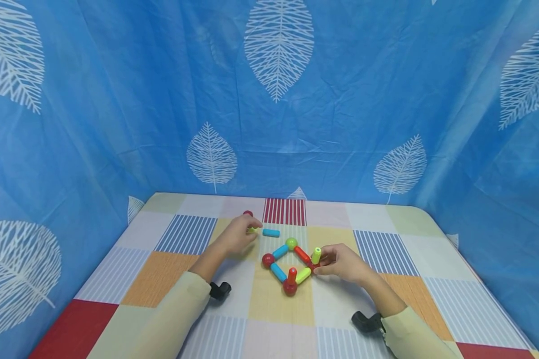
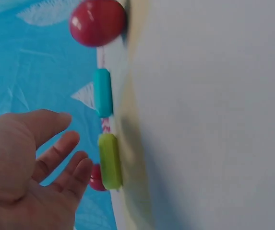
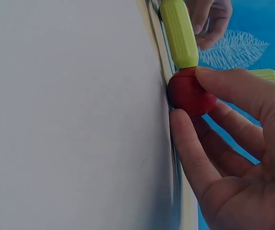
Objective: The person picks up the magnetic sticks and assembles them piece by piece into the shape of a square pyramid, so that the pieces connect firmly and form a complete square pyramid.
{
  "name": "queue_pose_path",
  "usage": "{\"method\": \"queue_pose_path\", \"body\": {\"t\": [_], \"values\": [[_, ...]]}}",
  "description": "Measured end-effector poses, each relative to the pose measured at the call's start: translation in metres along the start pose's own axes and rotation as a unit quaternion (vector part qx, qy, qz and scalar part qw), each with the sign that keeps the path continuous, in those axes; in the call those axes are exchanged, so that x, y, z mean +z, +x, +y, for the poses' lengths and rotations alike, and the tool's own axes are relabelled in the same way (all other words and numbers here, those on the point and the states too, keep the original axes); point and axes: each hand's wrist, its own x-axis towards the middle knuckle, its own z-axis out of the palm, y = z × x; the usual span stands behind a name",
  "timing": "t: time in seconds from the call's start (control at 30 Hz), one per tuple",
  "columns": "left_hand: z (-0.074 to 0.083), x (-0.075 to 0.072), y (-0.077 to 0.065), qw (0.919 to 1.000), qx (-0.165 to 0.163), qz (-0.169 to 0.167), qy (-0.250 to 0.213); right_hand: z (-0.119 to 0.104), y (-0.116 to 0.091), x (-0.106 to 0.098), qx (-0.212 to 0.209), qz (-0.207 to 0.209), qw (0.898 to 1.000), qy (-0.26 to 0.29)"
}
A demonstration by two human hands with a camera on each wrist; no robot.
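Observation:
Four balls and four short rods form a diamond-shaped frame on the table. Its corners are a green ball (image 1: 291,243), a red ball (image 1: 268,260), a front red ball (image 1: 290,287) bearing an upright red rod (image 1: 292,274), and a right red ball (image 3: 191,92). My right hand (image 1: 343,263) pinches that right ball between thumb and fingers; a yellow-green rod (image 1: 316,256) stands up from it. Over the far left, my left hand (image 1: 241,234) reaches with loosely bent fingers toward a loose yellow-green rod (image 2: 110,161), holding nothing.
A loose blue rod (image 1: 271,233) lies just right of the left hand. Behind that hand sits another red ball (image 1: 248,213). The patchwork tablecloth (image 1: 215,324) covers the table, and a blue leaf-print curtain (image 1: 269,144) hangs round its back and sides.

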Motion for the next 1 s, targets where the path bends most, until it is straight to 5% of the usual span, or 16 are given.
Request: {"method": "queue_pose_path", "body": {"t": [0.53,1.0], "values": [[-0.015,0.007,0.025,0.9901,0.005,-0.013,0.14,0.001,0.001,-0.001,0.005,-0.007,1.0,0.006],[-0.012,0.008,0.03,0.9875,-0.038,-0.043,0.147,0.003,0.001,-0.001,0.002,-0.011,1.0,0.007]]}}
